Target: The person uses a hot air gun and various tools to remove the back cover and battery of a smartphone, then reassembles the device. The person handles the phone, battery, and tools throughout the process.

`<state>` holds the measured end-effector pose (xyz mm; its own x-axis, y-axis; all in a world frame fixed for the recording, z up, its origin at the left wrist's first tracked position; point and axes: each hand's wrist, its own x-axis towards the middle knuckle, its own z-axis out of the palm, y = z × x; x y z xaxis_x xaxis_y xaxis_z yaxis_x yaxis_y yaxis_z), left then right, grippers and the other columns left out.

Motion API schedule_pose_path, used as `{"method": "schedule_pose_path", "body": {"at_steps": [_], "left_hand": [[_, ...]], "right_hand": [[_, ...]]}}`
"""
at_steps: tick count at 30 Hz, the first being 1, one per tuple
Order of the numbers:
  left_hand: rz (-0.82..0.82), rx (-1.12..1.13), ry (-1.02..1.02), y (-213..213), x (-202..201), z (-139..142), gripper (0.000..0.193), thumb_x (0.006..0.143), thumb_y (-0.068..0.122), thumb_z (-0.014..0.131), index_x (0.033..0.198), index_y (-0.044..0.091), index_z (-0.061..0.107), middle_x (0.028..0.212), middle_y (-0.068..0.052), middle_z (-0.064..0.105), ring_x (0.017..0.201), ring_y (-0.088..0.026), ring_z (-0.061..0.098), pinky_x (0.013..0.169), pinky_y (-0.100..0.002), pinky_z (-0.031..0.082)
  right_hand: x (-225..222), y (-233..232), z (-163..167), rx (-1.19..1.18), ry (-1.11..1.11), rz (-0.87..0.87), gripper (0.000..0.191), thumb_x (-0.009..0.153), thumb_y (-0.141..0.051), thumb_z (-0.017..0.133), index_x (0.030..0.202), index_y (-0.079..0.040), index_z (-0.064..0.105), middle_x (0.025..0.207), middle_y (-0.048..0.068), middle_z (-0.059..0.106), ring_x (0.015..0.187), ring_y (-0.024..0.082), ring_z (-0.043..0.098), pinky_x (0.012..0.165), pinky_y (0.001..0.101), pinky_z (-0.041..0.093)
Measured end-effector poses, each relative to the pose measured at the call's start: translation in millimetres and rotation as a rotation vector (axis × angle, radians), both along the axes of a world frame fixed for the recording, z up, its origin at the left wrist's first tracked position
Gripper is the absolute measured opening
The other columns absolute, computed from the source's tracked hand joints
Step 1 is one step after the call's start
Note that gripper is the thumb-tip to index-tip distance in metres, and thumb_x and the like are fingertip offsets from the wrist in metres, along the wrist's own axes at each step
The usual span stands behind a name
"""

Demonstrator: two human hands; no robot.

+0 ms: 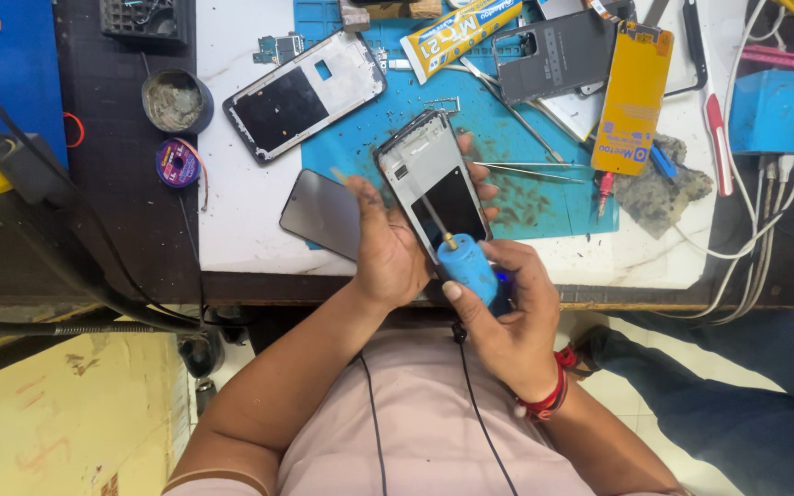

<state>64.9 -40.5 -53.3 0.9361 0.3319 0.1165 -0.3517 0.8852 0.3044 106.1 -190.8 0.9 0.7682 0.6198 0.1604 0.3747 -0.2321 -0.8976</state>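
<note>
Head view: left hand [386, 243] grips phone frame [434, 184], right hand [507, 317] blue tool [468, 269], over cluttered white table [241, 211].

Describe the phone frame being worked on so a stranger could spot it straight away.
Start at the blue mat on the white worktop, then come to its near edge, where the left hand holds a phone frame up. Unlike the second frame lying flat further back, this one has the thin bit of a blue handheld tool on it, gripped by the right hand.

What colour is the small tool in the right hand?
Blue; the tool in the right hand shows in the head view.
</note>
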Motion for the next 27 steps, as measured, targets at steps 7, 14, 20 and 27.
{"method": "schedule_pose_path", "body": {"at_steps": [7, 14, 20, 27], "left_hand": [[0.001, 0.052, 0.141, -0.8, 0.7, 0.1, 0.096, 0.104, 0.074, 0.029, 0.168, 0.002, 0.028, 0.141, -0.014, 0.056, 0.13, -0.024, 0.058, 0.12, -0.046, 0.047], [-0.006, 0.016, 0.141, 0.6, 1.2, -1.1, 0.098, 0.103, 0.076, 0.03, 0.167, 0.002, 0.031, 0.14, -0.014, 0.057, 0.129, -0.025, 0.06, 0.117, -0.046, 0.049], [-0.007, 0.015, 0.157, 3.5, -1.2, 1.0, 0.099, 0.101, 0.078, 0.032, 0.167, 0.004, 0.031, 0.14, -0.013, 0.058, 0.128, -0.025, 0.06, 0.115, -0.046, 0.051], [-0.014, 0.001, 0.147, 6.0, -0.5, 1.3, 0.099, 0.101, 0.078, 0.032, 0.168, 0.005, 0.03, 0.139, -0.012, 0.057, 0.127, -0.024, 0.06, 0.112, -0.043, 0.05]], "right_hand": [[3.5, 1.0, 4.2, -0.067, -0.099, 0.03, 0.043, 0.084, -0.014, 0.087, 0.117, 0.001, 0.065, 0.117, 0.016, 0.069, 0.104, 0.024, 0.069, 0.091, 0.0326, 0.055], [3.4, 2.9, 11.0, -0.082, -0.1, 0.066, 0.043, 0.083, -0.015, 0.087, 0.117, 0.001, 0.065, 0.115, 0.017, 0.07, 0.102, 0.025, 0.071, 0.089, 0.033, 0.056], [3.6, -0.3, 13.2, -0.113, -0.117, 0.088, 0.044, 0.082, -0.014, 0.088, 0.117, 0.001, 0.065, 0.113, 0.017, 0.07, 0.099, 0.026, 0.072, 0.086, 0.0325, 0.056], [0.5, -5.4, 9.5, -0.129, -0.117, 0.083, 0.045, 0.081, -0.014, 0.088, 0.116, 0.0, 0.065, 0.11, 0.016, 0.07, 0.095, 0.026, 0.071, 0.083, 0.0324, 0.056]]}}
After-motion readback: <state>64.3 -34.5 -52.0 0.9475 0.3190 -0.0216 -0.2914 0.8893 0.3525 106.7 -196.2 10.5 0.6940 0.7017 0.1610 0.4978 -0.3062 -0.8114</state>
